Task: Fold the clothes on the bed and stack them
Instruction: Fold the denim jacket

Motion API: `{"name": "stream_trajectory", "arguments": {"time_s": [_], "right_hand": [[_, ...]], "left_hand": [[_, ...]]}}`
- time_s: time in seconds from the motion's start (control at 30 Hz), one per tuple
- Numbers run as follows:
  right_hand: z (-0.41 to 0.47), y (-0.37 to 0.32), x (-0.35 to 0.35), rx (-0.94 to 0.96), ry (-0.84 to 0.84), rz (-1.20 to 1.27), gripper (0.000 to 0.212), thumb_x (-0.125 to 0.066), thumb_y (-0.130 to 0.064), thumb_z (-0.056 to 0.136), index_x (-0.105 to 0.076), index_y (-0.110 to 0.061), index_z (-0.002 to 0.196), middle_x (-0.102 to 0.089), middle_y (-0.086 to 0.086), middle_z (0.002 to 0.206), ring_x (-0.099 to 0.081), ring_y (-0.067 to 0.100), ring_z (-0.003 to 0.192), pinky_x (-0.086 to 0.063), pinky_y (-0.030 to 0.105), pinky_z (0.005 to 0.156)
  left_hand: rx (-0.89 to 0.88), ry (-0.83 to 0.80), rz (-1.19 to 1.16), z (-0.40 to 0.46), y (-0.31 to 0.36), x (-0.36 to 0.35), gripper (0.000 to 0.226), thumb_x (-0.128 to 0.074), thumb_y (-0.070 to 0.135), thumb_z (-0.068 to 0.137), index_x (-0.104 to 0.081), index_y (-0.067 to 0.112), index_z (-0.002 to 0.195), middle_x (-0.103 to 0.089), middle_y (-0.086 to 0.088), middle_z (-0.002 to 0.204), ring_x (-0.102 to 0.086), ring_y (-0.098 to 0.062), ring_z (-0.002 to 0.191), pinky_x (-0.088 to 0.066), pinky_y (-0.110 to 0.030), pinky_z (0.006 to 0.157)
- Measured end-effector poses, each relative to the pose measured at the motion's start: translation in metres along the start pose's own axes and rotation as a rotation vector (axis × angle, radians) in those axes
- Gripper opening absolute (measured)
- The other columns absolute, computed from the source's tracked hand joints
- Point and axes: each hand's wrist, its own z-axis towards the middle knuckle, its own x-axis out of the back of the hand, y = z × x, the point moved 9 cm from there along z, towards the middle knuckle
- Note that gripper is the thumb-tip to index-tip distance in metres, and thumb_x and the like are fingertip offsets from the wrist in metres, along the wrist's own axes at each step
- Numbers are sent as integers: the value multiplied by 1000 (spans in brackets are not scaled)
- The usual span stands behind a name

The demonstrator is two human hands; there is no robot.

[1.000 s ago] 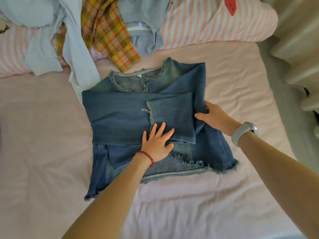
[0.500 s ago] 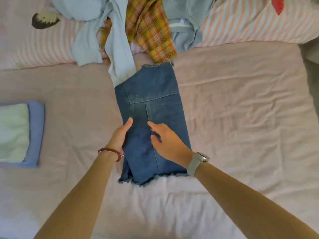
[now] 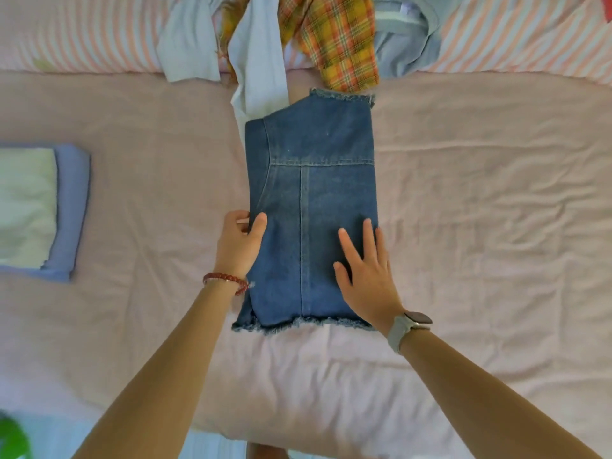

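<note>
A denim garment [image 3: 314,210], folded lengthwise into a tall rectangle with frayed hems at its far and near ends, lies in the middle of the pink bed [image 3: 480,210]. The left hand [image 3: 240,246] sits at the garment's left edge, about two thirds of the way down: its thumb lies on top of the denim while its fingers [image 3: 236,217] curl at the edge just beside the fold, so the hand pinches that side. The right hand [image 3: 367,276] lies flat on the lower right part of the garment, its fingers [image 3: 367,236] straight and slightly spread, pointing away from the person and reaching almost to the right edge. A red bead bracelet [image 3: 227,281] circles the left wrist and a watch [image 3: 409,326] the right. Far to the left on the bed rests a folded stack [image 3: 69,210] of blue and pale cloth, well apart from the denim. Beyond the garment's far end, unfolded clothes [image 3: 334,38], among them a yellow plaid piece, are heaped against striped pillows [image 3: 82,31].
</note>
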Motion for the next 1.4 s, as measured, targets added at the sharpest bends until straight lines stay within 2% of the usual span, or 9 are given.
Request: {"name": "stream_trajectory", "arguments": {"time_s": [0.27,0.37,0.5,0.6,0.73,0.83,1.0,1.2,1.4], "right_hand": [[-52,28,-3,-408,11,579,61,-44,-18,97,-11,-23,149,-36,3,141,-45,19,117,-36,20,88],[-60,24,-7,-316,-75,404,60,-43,-16,97,-12,-26,148,-43,5,129,-52,22,95,-45,28,79],[-46,42,13,-321,-3,199,45,-47,-25,94,-40,-21,138,-44,6,124,-55,28,101,-47,35,79],[3,52,44,-314,135,263,43,-47,-26,94,-43,-15,135,-43,9,131,-53,29,112,-46,39,88],[96,28,87,-95,205,98,50,-47,-28,95,-36,-8,140,-42,15,135,-44,34,120,-42,45,93],[152,-8,101,185,197,-254,52,-39,-32,95,-38,-6,140,-40,19,141,-38,36,130,-35,51,101],[232,-32,91,192,43,-432,62,-32,-37,100,-7,-9,149,-8,11,157,-6,26,144,-8,45,114],[269,-23,53,28,-181,-492,74,-60,-49,84,-32,-2,134,-37,23,137,-35,38,125,-32,48,98],[258,-42,58,91,-184,-303,38,-59,-32,87,-50,-6,115,-61,16,111,-55,37,103,-37,38,88]], "left_hand": [[-122,160,142,-51,-29,13,22,-45,19,97,-49,-2,95,-50,-6,79,-48,-23,70,-29,-24,61],[-92,181,412,-39,-37,24,28,-47,29,95,-47,2,103,-58,-15,82,-55,-36,73,-40,-35,60],[-210,144,711,-27,-20,14,47,-58,22,87,-42,9,130,-47,-20,128,-49,-43,111,-44,-51,83],[-631,118,927,-28,32,-31,55,-46,39,84,-42,19,135,-42,-18,141,-39,-45,127,-37,-60,95],[-705,-137,1140,-8,47,-93,79,-37,71,79,-19,34,147,-11,-11,156,-6,-43,142,-10,-69,105],[-646,-207,1164,10,24,-105,85,-28,77,78,3,38,147,11,-8,157,14,-40,141,1,-66,107],[-749,-100,1117,20,11,-107,84,-24,78,74,-20,32,144,-27,-14,151,-20,-45,137,-21,-69,98],[-781,-55,1061,26,4,-113,84,-24,78,74,-20,32,144,-23,-13,152,-13,-41,137,-11,-69,99],[-764,-64,1054,34,-2,-118,83,-22,78,73,-20,34,143,-16,-10,151,-13,-40,137,-9,-68,99]]}}
